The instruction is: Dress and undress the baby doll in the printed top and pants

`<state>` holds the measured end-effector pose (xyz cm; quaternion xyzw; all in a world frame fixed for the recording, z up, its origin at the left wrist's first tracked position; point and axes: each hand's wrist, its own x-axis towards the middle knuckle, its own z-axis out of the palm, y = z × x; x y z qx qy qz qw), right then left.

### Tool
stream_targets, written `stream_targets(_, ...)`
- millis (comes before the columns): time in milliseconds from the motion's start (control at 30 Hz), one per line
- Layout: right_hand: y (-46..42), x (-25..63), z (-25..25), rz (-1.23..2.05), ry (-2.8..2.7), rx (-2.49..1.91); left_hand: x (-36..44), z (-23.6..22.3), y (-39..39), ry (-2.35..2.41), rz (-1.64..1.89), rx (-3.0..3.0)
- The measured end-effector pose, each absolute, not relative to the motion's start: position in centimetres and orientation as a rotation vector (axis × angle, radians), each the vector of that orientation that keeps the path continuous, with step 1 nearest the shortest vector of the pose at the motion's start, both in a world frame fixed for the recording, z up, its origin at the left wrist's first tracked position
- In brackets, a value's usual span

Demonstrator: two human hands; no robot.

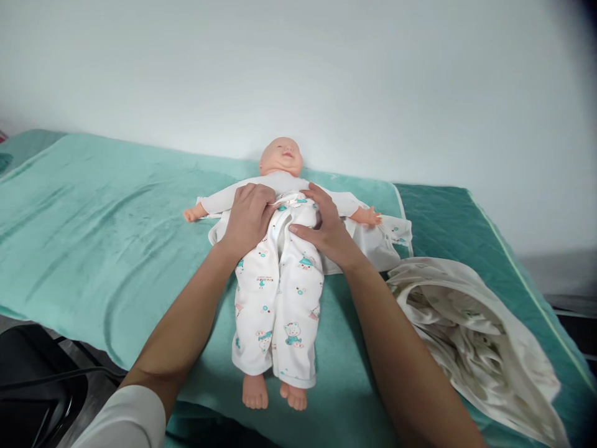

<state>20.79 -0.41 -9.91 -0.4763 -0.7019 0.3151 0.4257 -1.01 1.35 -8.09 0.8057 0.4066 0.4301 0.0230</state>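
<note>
A baby doll (281, 157) lies on its back, head toward the wall and bare feet toward me. It wears a white long-sleeved top (280, 182) and white printed pants (298, 305) that reach its ankles. At the waist, my left hand (250, 216) has its fingers curled round the edge of the pants' waistband. My right hand (330, 227) rests on the other side of the waist, thumb and fingers apart against the cloth. Behind the doll's body spreads a white garment (373, 242) with a printed sleeve, partly hidden by the doll.
A light green blanket (116, 230) covers most of the table, over a darker green quilted cover (438, 221) on the right. There, a crumpled white cloth heap (466, 311) lies beside my right forearm. A black chair (40, 373) stands at lower left. The white wall (298, 74) borders the far side.
</note>
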Motion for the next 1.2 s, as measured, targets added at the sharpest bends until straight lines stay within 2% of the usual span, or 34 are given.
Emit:
stream_targets(400,-0.5,20.7,-9.7,0.726,-1.779,-1.168,-0.8,-8.0,1.0,1.218,1.314,2.439)
stream_targets(800,-0.9,20.3,-9.1,0.496,-1.863,-1.151,-1.2,-8.4,1.2,1.355,1.310,2.478)
stream_targets(1200,-2.4,21.0,-8.2,0.690,-1.764,-1.116,-2.2,-8.5,2.0,1.522,1.197,2.575)
